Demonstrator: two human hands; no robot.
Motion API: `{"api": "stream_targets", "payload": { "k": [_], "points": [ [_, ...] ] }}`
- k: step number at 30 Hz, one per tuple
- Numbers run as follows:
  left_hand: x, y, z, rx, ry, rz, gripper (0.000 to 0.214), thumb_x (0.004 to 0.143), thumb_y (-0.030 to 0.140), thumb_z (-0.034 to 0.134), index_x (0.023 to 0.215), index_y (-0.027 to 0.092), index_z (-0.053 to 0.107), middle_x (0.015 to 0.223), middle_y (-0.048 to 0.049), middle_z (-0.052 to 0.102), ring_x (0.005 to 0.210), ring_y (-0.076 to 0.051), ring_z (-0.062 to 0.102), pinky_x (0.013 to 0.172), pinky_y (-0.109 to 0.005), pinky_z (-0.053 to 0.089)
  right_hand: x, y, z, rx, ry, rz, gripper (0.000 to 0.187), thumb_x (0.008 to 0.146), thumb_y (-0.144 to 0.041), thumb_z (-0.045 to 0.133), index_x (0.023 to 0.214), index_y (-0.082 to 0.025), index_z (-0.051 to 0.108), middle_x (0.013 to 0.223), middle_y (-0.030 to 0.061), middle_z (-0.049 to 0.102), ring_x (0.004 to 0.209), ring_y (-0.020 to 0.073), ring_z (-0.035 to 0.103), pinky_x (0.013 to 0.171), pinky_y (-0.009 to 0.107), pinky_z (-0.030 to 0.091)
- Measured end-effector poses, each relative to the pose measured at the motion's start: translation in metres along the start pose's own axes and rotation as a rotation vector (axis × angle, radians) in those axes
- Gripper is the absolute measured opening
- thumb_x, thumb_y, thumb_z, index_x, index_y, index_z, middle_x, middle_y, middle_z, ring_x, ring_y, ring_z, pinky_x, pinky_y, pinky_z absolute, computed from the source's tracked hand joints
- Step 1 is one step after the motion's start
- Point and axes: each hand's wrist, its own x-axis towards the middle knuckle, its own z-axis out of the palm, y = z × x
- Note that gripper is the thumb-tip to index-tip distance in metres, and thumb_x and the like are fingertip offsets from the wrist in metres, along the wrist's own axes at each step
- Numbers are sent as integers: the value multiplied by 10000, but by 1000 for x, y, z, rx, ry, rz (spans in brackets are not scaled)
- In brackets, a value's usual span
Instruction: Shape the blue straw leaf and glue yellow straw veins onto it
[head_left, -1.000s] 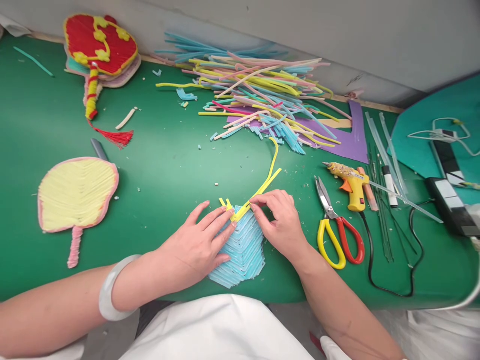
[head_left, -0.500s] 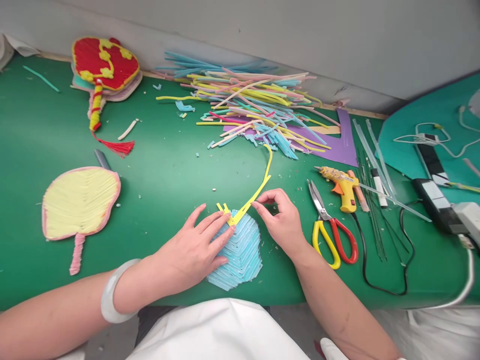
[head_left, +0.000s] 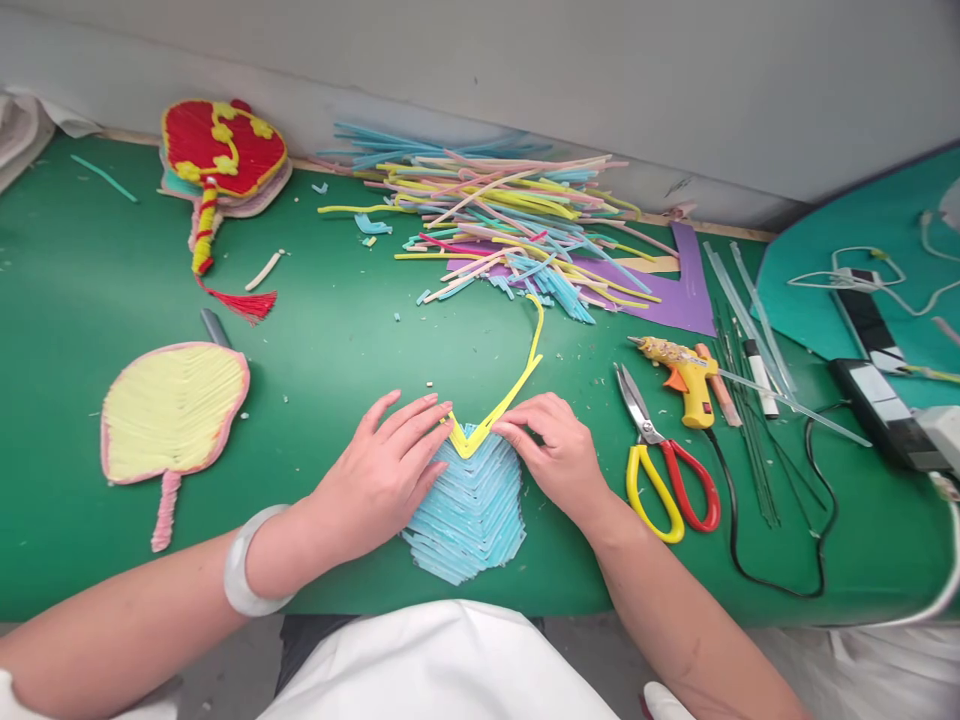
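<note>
In front of me lies a leaf-shaped blue panel (head_left: 471, 520) made of slanting rows of fuzzy stems. Yellow pipe cleaners (head_left: 516, 388) form a V over its top tip, and their long right ends curve up and away onto the table. My left hand (head_left: 375, 480) rests with fingers stretched out, its fingertips on the left arm of the V. On the other side, my right hand (head_left: 556, 452) pinches the yellow pipe cleaners between thumb and forefinger at the panel's upper right edge.
Scissors (head_left: 651, 450) and a yellow glue gun (head_left: 681, 375) lie to the right, with a cord. A heap of coloured pipe cleaners (head_left: 510, 200) is at the back. A yellow fan (head_left: 176, 410) and a red fan (head_left: 225, 145) lie left.
My left hand has shifted left, uncovering the point of the yellow V. My right hand has moved slightly left and down along the yellow pipe cleaners. The view has shifted a little.
</note>
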Motion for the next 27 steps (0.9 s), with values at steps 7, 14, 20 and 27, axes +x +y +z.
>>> {"api": "stream_targets", "payload": {
  "k": [7,14,20,27],
  "points": [
    [-3,2,6,-25,-144,23,428,982,279,469,1377,118,509,1424,-136,548,1361,-313,446,1156,-600,238,-3,2,6,-148,-109,-44,103,929,-285,619,935,-236,709,826,25,628,825,178,565,772,336,424],
    [-3,0,7,-17,-154,20,424,980,296,473,1362,122,530,1402,-132,570,1353,-316,453,1164,-615,211,-3,5,10,-194,-125,-68,91,927,-264,622,930,-229,706,830,18,605,823,172,543,752,322,385],
    [-3,0,7,-28,-150,15,404,975,291,482,1341,131,545,1381,-129,589,1339,-322,470,1158,-631,210,-3,5,11,-193,-140,-56,93,926,-267,623,926,-236,711,834,20,615,826,174,548,750,326,392],
    [0,-1,-2,-107,75,14,285,933,178,528,1214,153,570,1149,-120,689,1190,-257,591,1122,-568,347,1,2,4,-13,64,0,189,970,-297,519,897,-227,679,814,33,677,784,182,589,764,349,459]
  ]
}}
